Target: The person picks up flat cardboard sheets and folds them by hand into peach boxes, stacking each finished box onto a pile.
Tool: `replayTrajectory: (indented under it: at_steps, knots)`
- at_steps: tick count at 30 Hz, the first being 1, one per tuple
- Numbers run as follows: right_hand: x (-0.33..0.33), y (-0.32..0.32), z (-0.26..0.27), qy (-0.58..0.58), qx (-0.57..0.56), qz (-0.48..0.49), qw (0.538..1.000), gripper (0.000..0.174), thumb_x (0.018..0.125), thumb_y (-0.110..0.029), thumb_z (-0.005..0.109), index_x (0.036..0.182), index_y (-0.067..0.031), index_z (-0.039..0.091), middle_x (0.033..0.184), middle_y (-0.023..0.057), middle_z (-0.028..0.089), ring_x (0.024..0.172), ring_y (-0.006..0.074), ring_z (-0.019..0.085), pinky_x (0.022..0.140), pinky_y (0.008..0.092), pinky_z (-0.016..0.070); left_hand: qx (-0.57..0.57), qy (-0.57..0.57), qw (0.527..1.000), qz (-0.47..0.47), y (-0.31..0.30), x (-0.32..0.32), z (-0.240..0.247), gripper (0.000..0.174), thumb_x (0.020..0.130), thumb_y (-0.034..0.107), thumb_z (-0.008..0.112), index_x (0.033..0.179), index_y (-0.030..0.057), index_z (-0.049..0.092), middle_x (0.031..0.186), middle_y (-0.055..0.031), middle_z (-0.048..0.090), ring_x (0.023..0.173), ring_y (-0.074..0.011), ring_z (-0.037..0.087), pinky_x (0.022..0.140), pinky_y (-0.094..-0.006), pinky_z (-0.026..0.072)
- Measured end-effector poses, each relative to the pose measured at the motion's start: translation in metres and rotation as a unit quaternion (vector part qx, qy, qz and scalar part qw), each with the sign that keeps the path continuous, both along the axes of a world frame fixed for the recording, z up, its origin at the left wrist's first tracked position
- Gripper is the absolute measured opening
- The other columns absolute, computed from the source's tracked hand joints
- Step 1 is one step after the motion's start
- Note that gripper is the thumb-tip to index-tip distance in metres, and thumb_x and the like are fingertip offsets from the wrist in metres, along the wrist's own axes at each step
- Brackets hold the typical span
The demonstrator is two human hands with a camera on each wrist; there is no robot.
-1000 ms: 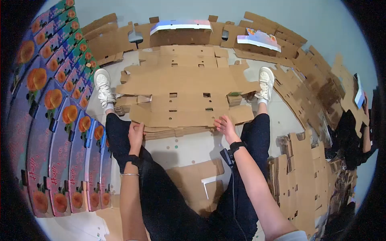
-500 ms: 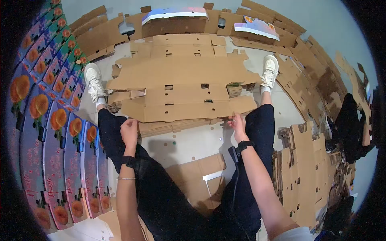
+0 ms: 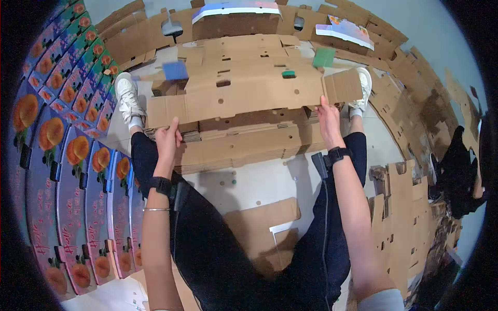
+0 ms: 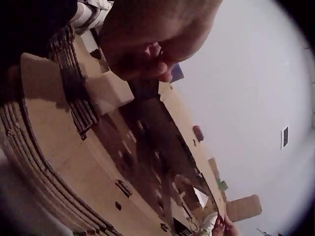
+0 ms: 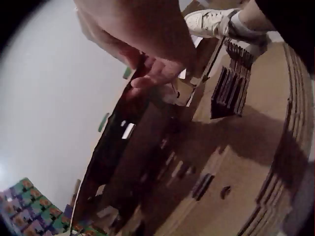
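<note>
A flat die-cut cardboard sheet (image 3: 249,98), brown on the side facing me, is raised at its near edge above a stack of similar sheets (image 3: 244,150). My left hand (image 3: 167,142) pinches the sheet's near left corner, while my right hand (image 3: 330,124) grips the near edge toward the right. In the right wrist view the fingers (image 5: 152,73) curl over the sheet's edge, with a dark gap below it. Blue (image 3: 175,70) and green (image 3: 323,57) printed flaps stick up at its far side. The left wrist view shows the raised sheet (image 4: 182,123) tilted over the stack.
Printed boxes with orange fruit pictures (image 3: 72,155) line the left side. More cardboard piles (image 3: 397,217) stand at the right, where another person in dark clothes (image 3: 459,176) is. A loose cardboard piece (image 3: 264,217) lies between my legs; my shoes (image 3: 129,98) flank the stack.
Both hands have moved forward and up. The top sheet, flat on the stack earlier, now has its near edge lifted, and its blue and green flaps have come into sight.
</note>
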State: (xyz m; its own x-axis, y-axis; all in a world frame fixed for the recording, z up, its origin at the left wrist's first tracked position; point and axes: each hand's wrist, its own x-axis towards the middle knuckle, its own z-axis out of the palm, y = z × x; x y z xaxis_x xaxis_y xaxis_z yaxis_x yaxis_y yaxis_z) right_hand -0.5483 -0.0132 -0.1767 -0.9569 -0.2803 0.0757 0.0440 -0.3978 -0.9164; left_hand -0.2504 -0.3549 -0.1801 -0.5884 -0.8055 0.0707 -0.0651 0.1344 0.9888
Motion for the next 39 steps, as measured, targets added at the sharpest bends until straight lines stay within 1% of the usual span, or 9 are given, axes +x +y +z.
replayTrajectory:
  at_steps: [3,6,10,18,25,32,34,36,39]
  knots:
    - [-0.01,-0.001,-0.011,0.003,0.04,-0.001,0.999,0.028,0.094,-0.027,0.063,0.105,-0.0038,0.053,0.099,0.0045,0.061,0.088,0.0158,0.062,0.073,0.0268,0.0467,0.012,-0.06,0.998,-0.018,-0.007,-0.012,-0.012,0.045,0.092,0.041,0.063,0.062,0.0072,0.054,0.05,-0.0019,0.053,0.04,-0.0086,0.046,0.038,-0.0242,0.0325]
    - [-0.026,-0.001,-0.052,-0.11,0.199,-0.02,0.974,0.019,0.094,-0.015,0.052,0.1,0.0028,0.053,0.097,0.0127,0.066,0.086,0.0231,0.07,0.048,0.029,0.0479,0.08,-0.079,0.994,0.005,0.004,-0.018,-0.046,0.044,0.091,0.034,0.064,0.057,0.0065,0.053,0.049,-0.0045,0.053,0.039,-0.0119,0.046,0.038,-0.0272,0.0336]
    - [-0.006,0.007,-0.077,-0.177,0.174,0.026,0.968,0.022,0.095,-0.017,0.05,0.103,0.0035,0.054,0.099,0.0161,0.067,0.086,0.0233,0.07,0.053,0.0274,0.0493,0.178,-0.101,0.978,0.046,0.026,-0.01,-0.063,0.04,0.089,0.029,0.064,0.057,0.0074,0.054,0.051,-0.0047,0.053,0.042,-0.0132,0.047,0.042,-0.0282,0.0348]
    - [0.034,-0.006,-0.067,-0.137,0.223,0.082,0.962,0.027,0.096,-0.02,0.045,0.106,0.0013,0.056,0.1,0.0163,0.069,0.077,0.0194,0.069,0.057,0.0248,0.0488,0.176,-0.082,0.978,0.075,0.032,0.008,-0.063,0.027,0.089,0.027,0.064,0.074,0.0067,0.056,0.05,-0.0034,0.051,0.038,-0.0135,0.044,0.039,-0.0284,0.0297]
    - [0.054,0.026,-0.081,-0.148,0.261,0.153,0.941,0.031,0.097,-0.027,0.046,0.109,-0.0014,0.057,0.104,0.0123,0.07,0.08,0.0138,0.067,0.062,0.0224,0.0492,0.205,-0.066,0.974,0.068,0.055,0.042,-0.076,0.031,0.091,0.029,0.063,0.069,0.0097,0.054,0.05,-0.0013,0.05,0.037,-0.0128,0.043,0.035,-0.026,0.03]
    - [0.063,0.029,-0.071,-0.161,0.294,0.142,0.931,0.03,0.097,-0.023,0.045,0.093,0.0011,0.062,0.079,0.0126,0.07,0.059,0.0143,0.064,0.047,0.0243,0.0477,0.267,-0.118,0.955,0.047,0.048,0.043,-0.086,0.038,0.096,0.031,0.055,0.073,0.0021,0.064,0.05,-0.0013,0.053,0.04,-0.0123,0.049,0.039,-0.0253,0.0366]
    - [0.059,0.033,-0.076,-0.158,0.313,0.145,0.925,0.031,0.097,-0.024,0.045,0.09,0.0011,0.063,0.075,0.0116,0.069,0.056,0.0137,0.063,0.046,0.0241,0.0471,0.176,-0.141,0.973,0.041,0.04,0.046,-0.096,0.033,0.094,0.027,0.056,0.077,0.0009,0.067,0.052,-0.0034,0.055,0.041,-0.0158,0.051,0.042,-0.0311,0.0404]
    - [0.047,0.036,-0.078,-0.03,0.381,0.068,0.922,0.027,0.094,-0.021,0.049,0.087,0.0012,0.063,0.066,0.0093,0.067,0.051,0.0207,0.061,0.048,0.0312,0.0495,0.058,-0.212,0.973,0.077,0.031,0.049,-0.102,0.029,0.092,0.026,0.058,0.078,0.0015,0.068,0.05,-0.0044,0.054,0.042,-0.0203,0.052,0.045,-0.0352,0.0429]
    - [0.042,0.038,-0.038,0.264,0.547,-0.115,0.786,0.03,0.086,-0.018,0.057,0.111,-0.0017,0.058,0.105,0.0174,0.063,0.094,0.0328,0.06,0.08,0.0432,0.0487,-0.104,-0.36,0.919,0.124,0.046,0.045,-0.06,0.025,0.083,0.024,0.063,0.097,0.0028,0.067,0.068,-0.011,0.062,0.066,-0.0328,0.062,0.066,-0.0433,0.0499]
